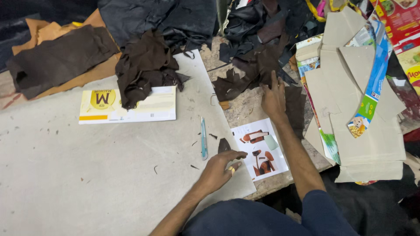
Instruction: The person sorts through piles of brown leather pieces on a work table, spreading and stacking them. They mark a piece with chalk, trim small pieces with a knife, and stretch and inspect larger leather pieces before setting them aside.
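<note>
Head view, looking down on a pale grey worktable (65, 175) littered with small dark offcuts.

Left hand (218, 168): at about 6 o'clock in the frame, resting on the pale sheet, fingers loosely curled and drawn narrow. Index finger stretches toward 3 o'clock. A small yellowish object shows between thumb and fingers; I cannot tell what it is. Just beyond the knuckles, at 12 o'clock from the hand, lies a small dark leather piece (224, 145), close to the hand; contact not clear.

Right hand (273, 99): right of frame centre, palm down, fingers spread fairly wide, holding nothing. Fingertips press on a heap of dark brown leather scraps (245, 76) lying at 12 o'clock from the hand.

Between the two hands: a printed paper sheet (260, 148) with pictures of brown pieces, lying flat on the table edge, at 2 o'clock from the left hand. The right forearm crosses its right edge.

A light blue cutting knife (204, 139) lies flat at 11 o'clock from the left hand, near but apart, blade line running 12 to 6.

Elsewhere: a flattened white and yellow carton (127, 105) at 10 o'clock, partly under a crumpled dark brown leather bundle (144, 65). Another brown leather panel (57, 57) at far 10 o'clock. Stack of grey cardboard patterns (363, 113) at 3 o'clock, overlapping one another.
</note>
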The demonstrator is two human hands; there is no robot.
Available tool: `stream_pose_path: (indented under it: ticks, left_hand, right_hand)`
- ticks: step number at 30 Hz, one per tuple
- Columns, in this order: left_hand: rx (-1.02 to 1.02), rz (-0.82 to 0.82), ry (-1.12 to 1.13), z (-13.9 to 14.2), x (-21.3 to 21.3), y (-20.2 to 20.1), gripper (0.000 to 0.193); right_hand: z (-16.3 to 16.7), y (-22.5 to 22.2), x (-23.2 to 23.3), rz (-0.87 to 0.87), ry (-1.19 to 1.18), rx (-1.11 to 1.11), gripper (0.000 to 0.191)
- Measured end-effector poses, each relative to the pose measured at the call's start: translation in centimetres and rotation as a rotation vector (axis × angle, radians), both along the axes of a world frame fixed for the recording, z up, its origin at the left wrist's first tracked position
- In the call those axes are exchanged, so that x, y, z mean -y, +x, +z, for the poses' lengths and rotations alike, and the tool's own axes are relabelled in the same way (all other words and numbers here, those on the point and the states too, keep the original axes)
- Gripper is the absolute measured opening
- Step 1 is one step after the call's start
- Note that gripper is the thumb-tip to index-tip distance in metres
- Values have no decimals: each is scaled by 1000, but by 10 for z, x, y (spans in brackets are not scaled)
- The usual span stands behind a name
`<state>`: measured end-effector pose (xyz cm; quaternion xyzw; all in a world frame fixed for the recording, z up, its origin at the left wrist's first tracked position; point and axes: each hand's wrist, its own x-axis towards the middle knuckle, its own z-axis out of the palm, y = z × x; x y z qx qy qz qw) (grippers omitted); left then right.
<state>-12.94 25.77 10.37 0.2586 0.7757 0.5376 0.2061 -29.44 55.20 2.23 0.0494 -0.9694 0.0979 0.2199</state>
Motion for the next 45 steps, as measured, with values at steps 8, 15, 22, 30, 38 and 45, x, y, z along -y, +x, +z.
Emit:
stream_pose_path:
  ticks: [8, 15, 22, 30, 38, 45]
  left_hand:
    - [-82, 284, 27, -56, 1, -49, 26]
    - [-698, 258, -290, -59, -45, -116, 92]
    - [-239, -244, -171, -93, -67, -105, 51]
    - [448, 382, 515, -21, 247, -1, 34]
    - [613, 1016, 15, -135, 365, 76, 38]
    - [570, 1452, -440, -193, 309, 184, 42]
  right_hand:
    - [20, 74, 20, -86, -218, -338, 18]
    - [27, 188, 47, 53, -664, 72, 30]
    - [15, 207, 38, 9, -1140, 95, 25]
    - [-7, 119, 22, 52, -579, 170, 60]
    - [-12, -2, 42, 11, -140, 82, 64]
    - [50, 135, 191, 561, -222, 177, 51]
